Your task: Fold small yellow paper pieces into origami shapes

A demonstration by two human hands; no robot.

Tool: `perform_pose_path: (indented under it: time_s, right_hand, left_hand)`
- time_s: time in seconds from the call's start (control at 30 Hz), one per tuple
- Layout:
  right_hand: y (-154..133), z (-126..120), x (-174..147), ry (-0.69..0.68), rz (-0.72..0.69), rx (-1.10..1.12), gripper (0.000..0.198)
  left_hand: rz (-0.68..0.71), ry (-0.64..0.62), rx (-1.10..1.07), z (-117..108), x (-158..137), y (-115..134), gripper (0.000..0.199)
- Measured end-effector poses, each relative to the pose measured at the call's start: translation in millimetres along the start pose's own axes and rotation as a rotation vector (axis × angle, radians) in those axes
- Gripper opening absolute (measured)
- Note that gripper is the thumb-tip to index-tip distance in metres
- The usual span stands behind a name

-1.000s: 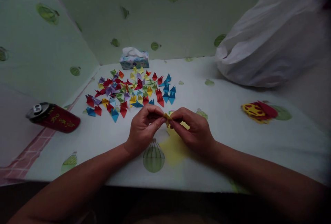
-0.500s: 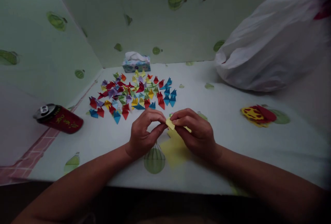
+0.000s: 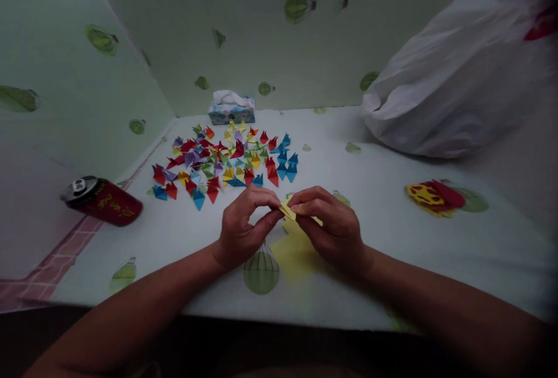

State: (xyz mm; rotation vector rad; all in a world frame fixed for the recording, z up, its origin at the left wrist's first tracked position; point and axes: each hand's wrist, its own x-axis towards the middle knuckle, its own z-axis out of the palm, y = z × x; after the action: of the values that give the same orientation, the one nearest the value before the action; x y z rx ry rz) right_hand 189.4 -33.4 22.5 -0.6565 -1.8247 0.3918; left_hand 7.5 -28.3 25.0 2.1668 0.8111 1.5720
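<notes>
Between my two hands is a small folded piece of yellow paper, raised above the table. My left hand pinches its left end between thumb and fingertips. On the other side, my right hand grips the right end with thumb and bent fingers, which hide part of it. Flat yellow paper sheets lie on the table under my right hand. Beyond my hands, many folded paper cranes in red, blue, yellow, purple and green are spread out.
A red drink can lies tilted at the left. Behind the cranes stands a tissue box. A big white plastic bag fills the back right, with red and yellow cut-out pieces in front of it. The table's front edge runs below my forearms.
The folded yellow paper has tilted slightly and shows a crease or layered edge. Both hands keep their pinch in nearly the same place. The view has shifted a little.
</notes>
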Motion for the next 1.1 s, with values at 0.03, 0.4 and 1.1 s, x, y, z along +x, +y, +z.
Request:
perform_pose_path:
  time_s: [0.03,0.4,1.1]
  right_hand:
    - [-0.1,0.0,0.0,0.001,-0.001,0.0,0.018]
    - [10.5,0.6,-0.8,-0.114,0.269,0.217,0.01]
    - [20.7,1.7,2.9,-0.279,0.898,0.712,0.027]
  left_hand:
    - [0.006,-0.006,0.013,-0.3,0.4,0.5,0.016]
    - [-0.454,-0.075,-0.267,0.3,0.1,-2.3,0.009]
    - [-0.879,-0.138,-0.418,4.4,1.0,-9.0,0.029]
